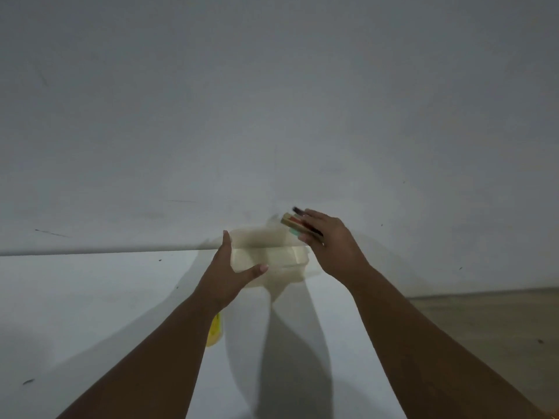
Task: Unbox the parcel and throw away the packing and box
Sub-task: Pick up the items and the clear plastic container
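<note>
A pale cream box point(269, 255), blurred by motion, is held above the far edge of a white table point(90, 313). My left hand point(230, 273) grips its left side, thumb across the front and fingers up the side. My right hand point(329, 240) is at the box's upper right corner and holds a small multicoloured item point(292, 222) with dark, red and teal parts; it is too blurred to name. A flap of the box point(281, 288) hangs down below it.
A yellow object point(215, 331) lies on the table, mostly hidden under my left forearm. A plain grey-white wall point(272, 116) stands right behind the table. Bare floor point(490, 322) shows to the right of the table.
</note>
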